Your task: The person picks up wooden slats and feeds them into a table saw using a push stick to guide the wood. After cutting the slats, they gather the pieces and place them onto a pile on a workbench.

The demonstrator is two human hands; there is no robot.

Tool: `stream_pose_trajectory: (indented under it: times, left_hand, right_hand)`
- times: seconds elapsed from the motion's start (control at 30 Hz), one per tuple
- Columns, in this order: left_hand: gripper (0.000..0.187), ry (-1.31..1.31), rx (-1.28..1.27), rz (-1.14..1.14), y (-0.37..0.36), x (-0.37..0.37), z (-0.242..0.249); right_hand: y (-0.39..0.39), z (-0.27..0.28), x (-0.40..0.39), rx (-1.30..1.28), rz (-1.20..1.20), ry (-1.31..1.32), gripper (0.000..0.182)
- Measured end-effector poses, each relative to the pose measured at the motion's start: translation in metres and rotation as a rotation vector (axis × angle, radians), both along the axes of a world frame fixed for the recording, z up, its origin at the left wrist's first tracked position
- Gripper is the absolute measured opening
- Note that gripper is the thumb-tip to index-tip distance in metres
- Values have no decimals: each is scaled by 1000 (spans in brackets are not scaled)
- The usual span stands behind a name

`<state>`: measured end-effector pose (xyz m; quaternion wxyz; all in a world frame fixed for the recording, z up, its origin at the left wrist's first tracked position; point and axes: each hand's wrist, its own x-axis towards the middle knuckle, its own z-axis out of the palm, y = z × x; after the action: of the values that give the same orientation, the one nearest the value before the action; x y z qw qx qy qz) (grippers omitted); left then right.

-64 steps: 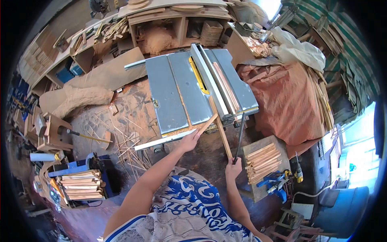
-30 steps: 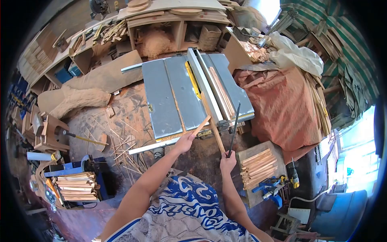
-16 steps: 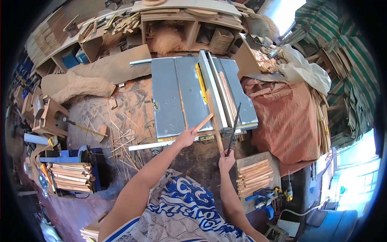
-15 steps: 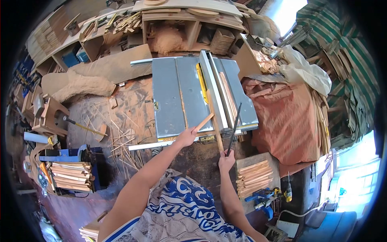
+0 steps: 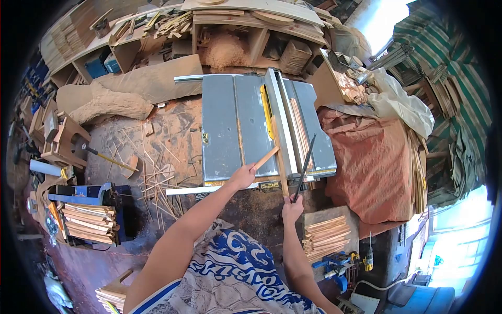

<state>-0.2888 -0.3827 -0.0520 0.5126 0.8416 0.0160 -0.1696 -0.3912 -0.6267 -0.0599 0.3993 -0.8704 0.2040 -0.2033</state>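
My left hand (image 5: 243, 176) is closed round a short wooden stick (image 5: 267, 158) over the front of a grey table saw (image 5: 219, 125). The stick's tip meets the side of a long thin wooden strip (image 5: 282, 168), which lies along the metal fence (image 5: 281, 112). Just off the saw's front edge, my right hand (image 5: 292, 208) is closed at the near end of that strip. A slim black stick (image 5: 305, 170) is also in its grip, slanting up over the fence. The yellow blade guard (image 5: 266, 111) stands at the strip's far end.
Right of the fence lie narrow wood strips (image 5: 299, 125). Stacked strips sit on a stand (image 5: 327, 238) at right and a blue-framed stand (image 5: 89, 222) at left. Offcuts (image 5: 159, 183) litter the dusty floor. A reddish cover (image 5: 371, 162) drapes a pile beside the saw; a drill (image 5: 368, 259) hangs nearby.
The camera view has shifted slightly, so the saw appears a little further right. Both hands keep their grips. Any forward movement of the strip is too small to tell.
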Motion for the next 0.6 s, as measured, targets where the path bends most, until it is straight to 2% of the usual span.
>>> stream_pose_trajectory:
  times: [0.27,0.37,0.47,0.6]
  left_hand:
    - [50,54,2,5,2,12,4]
    - [50,69,13,11,2,19,3]
    - [50,107,-20,-6,6,21,26]
    - [50,28,22,8,6,41,-1]
  right_hand:
    - [0,-2,12,4,25,5,21]
    - [0,-4,20,80,27,-13,22]
    - [-1,-1,27,65,60,-4,26]
    - [1,2,41,78,74,5,31]
